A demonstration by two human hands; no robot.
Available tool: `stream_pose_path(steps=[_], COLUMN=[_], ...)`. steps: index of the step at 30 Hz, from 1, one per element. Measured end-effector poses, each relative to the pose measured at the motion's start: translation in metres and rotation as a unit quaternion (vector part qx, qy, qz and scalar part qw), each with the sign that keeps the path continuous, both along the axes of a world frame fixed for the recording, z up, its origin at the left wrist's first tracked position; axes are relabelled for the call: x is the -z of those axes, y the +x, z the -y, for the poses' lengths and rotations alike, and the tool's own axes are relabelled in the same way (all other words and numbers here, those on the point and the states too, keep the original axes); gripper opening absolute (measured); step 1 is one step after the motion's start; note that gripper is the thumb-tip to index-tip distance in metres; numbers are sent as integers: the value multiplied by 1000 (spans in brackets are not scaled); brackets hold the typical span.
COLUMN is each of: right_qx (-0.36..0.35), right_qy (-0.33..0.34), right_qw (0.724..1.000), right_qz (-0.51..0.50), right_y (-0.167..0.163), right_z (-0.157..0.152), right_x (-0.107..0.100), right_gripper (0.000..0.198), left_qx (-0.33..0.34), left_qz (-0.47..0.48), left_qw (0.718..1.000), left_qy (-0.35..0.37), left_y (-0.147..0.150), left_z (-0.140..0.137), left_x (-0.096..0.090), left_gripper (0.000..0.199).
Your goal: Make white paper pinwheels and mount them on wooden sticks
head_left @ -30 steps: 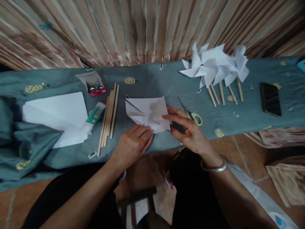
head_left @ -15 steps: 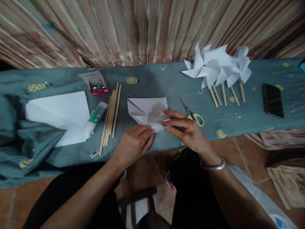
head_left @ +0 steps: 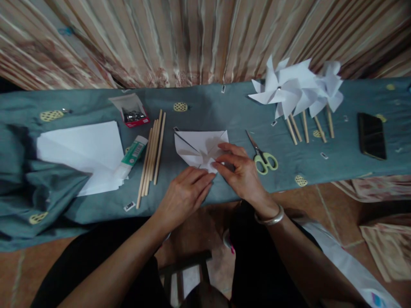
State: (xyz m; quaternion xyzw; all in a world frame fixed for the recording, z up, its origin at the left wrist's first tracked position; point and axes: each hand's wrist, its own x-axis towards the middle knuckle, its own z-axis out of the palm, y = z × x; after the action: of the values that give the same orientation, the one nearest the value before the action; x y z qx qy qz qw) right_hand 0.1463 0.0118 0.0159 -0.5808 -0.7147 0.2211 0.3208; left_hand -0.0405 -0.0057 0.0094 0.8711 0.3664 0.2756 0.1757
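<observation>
A white paper square (head_left: 201,139), slit from its corners, lies on the cloth in front of me. One of its near flaps is bent inward toward the middle. My left hand (head_left: 189,188) pinches the near edge of the paper, fingers pressed together. My right hand (head_left: 237,169) grips the curled flap between thumb and fingertips, close beside the left fingers. To the right of it lie scissors (head_left: 261,156) with pale green handles, blades pointing away. Several wooden sticks (head_left: 150,156) rest side by side left of the paper.
Finished paper pinwheels (head_left: 289,87) on sticks lie at the back right, near a dark phone (head_left: 371,136). On the left are a stack of white paper (head_left: 80,145), a green-and-white glue stick (head_left: 133,154) and an open box of metal pins (head_left: 136,122). A pleated curtain (head_left: 192,42) hangs behind.
My right hand has moved left and nearer to me, bending the flap inward next to my left hand. The scissors' handles are now uncovered. The whole view has shifted slightly.
</observation>
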Motion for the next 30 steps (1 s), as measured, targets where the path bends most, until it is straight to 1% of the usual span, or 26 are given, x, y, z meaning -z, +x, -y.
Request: stream_pose_path(steps=[5, 19, 30], right_qx=[10, 11, 3], right_qy=[6, 8, 7], right_qw=[1000, 1000, 999], right_qz=[22, 28, 38], right_y=[-4, -5, -6], right_z=[-2, -2, -1], right_x=[1, 2, -1], right_gripper=[5, 6, 8], left_qx=[-16, -15, -13], left_qz=[29, 29, 22], left_qw=[999, 999, 999], left_qy=[-14, -31, -26], left_y=[2, 2, 2], left_z=[-3, -3, -1], left_x=[1, 0, 0], left_gripper=[20, 20, 21])
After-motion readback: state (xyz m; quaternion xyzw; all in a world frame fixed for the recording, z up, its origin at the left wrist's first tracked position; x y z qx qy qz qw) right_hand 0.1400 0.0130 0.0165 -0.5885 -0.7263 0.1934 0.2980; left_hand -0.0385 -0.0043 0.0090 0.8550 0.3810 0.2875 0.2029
